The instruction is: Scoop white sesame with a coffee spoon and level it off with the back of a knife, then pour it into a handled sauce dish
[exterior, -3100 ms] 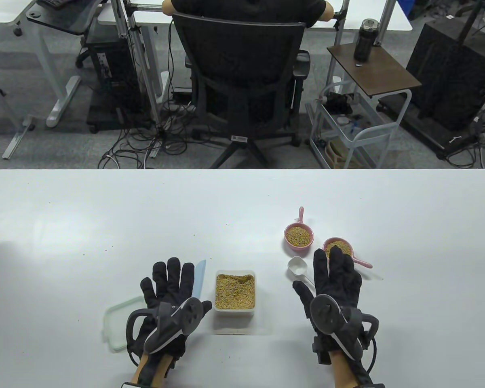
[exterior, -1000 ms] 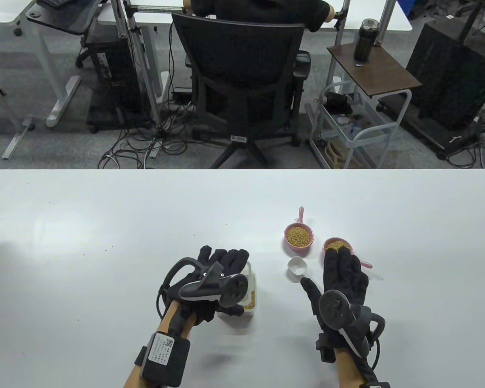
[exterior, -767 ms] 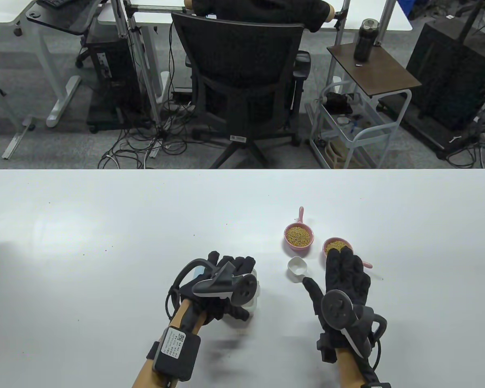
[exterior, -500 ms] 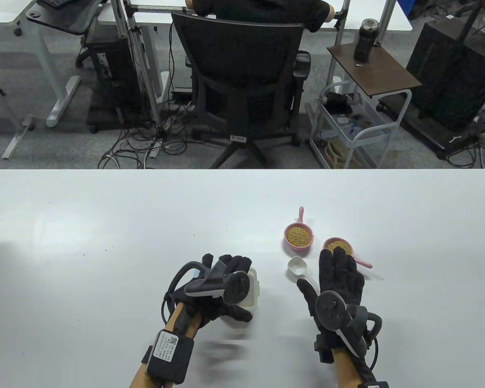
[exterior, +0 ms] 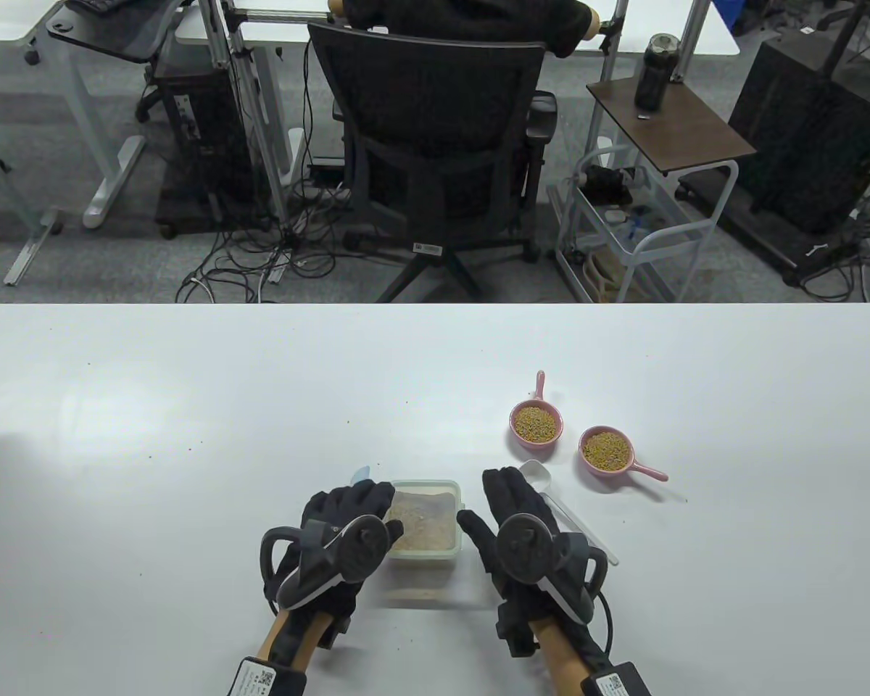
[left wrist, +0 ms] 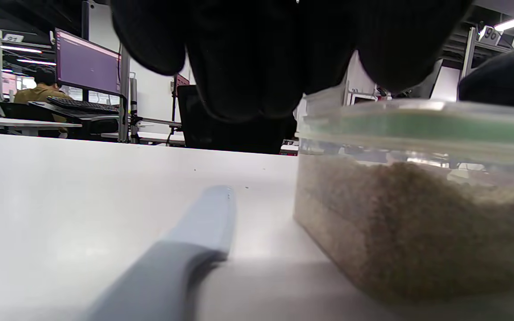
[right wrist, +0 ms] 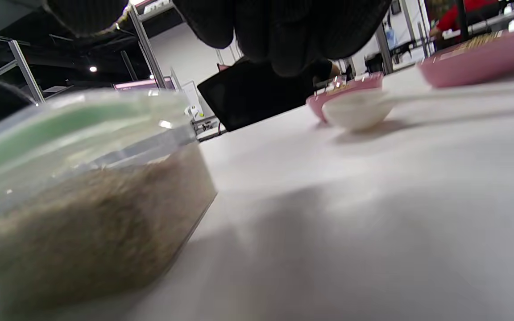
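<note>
Currently, per the table view and both wrist views:

Desk [exterior: 188, 406]: white, wide, carries all items; a few stray grains scattered on it.

Sesame container [exterior: 422, 523]: clear rectangular tub, near the front edge between the two hands, filled with tan sesame; a translucent lid [left wrist: 417, 127] with a green seal sits on top.

Left hand [exterior: 337, 533]: gloved, at the tub's left side, fingers extended over its left rim and lid edge; fingers look straight, not wrapped round anything.

Right hand [exterior: 515, 525]: gloved, just right of the tub, fingers straight and pointing away, thumb toward the tub's right wall; contact with the tub cannot be told. Holds nothing.

Knife [left wrist: 185, 249]: pale blue, flat on the desk just left of the tub, mostly hidden under the left hand in the table view; only its tip shows there.

Coffee spoon [exterior: 544, 482]: white, on the desk right of the right hand, bowl pointing away, handle running toward the front right.

Far sauce dish [exterior: 534, 422]: pink, holds sesame, handle pointing away.

Near sauce dish [exterior: 607, 449]: pink, holds sesame, handle pointing right; just beside the far dish.
</note>
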### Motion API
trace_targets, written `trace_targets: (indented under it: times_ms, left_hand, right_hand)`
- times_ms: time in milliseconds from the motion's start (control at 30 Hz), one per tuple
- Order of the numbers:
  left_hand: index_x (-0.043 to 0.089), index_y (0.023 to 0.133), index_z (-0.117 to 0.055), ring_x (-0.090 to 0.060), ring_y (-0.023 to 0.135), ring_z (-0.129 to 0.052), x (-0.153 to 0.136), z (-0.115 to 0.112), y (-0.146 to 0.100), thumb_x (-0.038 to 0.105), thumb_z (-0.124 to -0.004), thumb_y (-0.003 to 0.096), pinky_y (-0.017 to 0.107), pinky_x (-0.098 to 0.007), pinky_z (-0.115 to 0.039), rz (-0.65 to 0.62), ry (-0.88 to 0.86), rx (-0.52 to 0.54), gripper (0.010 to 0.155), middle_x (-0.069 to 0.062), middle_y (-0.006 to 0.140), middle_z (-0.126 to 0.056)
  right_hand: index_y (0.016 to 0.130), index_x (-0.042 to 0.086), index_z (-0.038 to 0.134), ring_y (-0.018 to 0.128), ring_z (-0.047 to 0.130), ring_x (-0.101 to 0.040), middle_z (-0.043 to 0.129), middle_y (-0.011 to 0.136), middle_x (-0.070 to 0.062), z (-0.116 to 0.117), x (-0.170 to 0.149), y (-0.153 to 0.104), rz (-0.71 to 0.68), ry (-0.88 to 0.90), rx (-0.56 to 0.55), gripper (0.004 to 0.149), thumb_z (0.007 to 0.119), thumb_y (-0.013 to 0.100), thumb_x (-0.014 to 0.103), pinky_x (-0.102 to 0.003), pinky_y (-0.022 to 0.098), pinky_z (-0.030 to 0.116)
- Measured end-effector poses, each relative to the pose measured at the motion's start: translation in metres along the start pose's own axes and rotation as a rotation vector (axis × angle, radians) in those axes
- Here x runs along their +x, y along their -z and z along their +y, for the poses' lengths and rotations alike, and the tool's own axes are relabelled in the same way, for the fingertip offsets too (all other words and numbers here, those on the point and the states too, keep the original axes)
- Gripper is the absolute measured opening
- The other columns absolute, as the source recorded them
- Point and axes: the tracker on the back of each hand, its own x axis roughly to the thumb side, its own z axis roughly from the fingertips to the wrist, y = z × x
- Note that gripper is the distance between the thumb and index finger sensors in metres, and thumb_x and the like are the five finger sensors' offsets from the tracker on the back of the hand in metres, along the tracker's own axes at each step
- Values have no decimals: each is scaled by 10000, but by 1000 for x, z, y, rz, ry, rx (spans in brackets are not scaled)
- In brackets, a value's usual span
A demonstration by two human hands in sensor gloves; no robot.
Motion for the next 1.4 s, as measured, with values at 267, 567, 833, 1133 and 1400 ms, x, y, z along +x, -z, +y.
trace_targets:
  times_ms: [267, 567, 833, 1133, 1400]
  left_hand:
    - [255, 992, -801, -255, 810, -1013, -6, -3, -1, 506, -770, 549, 684, -525, -745, 124, -57, 40, 510, -6, 947, -962]
    - [247, 982, -817, -257, 808, -1009, -19, -12, 3, 516, -658, 577, 687, -525, -737, 101, -140, -98, 512, -9, 936, -969]
    - [158, 988, -817, -290, 780, -1017, -13, -17, 7, 498, -697, 570, 671, -546, -739, 180, -230, -157, 552, -68, 913, -983]
    - [162, 986, -823, -290, 777, -1018, -10, -17, 7, 488, -692, 573, 669, -546, -739, 186, -207, -141, 542, -65, 911, -986]
    - [162, 984, -823, -288, 774, -1019, -8, -17, 6, 486, -688, 574, 669, -545, -739, 193, -189, -128, 540, -64, 908, -988]
  right_hand:
    - [1052, 172, 753, 813, 978, -317, 874, 1024, -126, 13, 8, 5, -1, 26, 32, 597, 743, 568, 522, -448, 599, 824]
    - [1054, 143, 748, 780, 982, -347, 887, 1001, -153, 14, 10, 5, 10, 26, 46, 615, 761, 568, 520, -483, 576, 818]
    - [1074, 77, 702, 739, 985, -335, 874, 991, -191, 17, 7, 10, 86, 198, 142, 616, 772, 585, 445, -480, 555, 817]
    - [1114, 47, 644, 677, 923, -294, 797, 965, -228, 17, 7, 15, 146, 269, 199, 631, 781, 583, 359, -500, 563, 781]
    - [1108, 43, 654, 696, 924, -322, 806, 980, -216, 17, 20, 7, 102, 46, 164, 605, 693, 622, 400, -516, 574, 764]
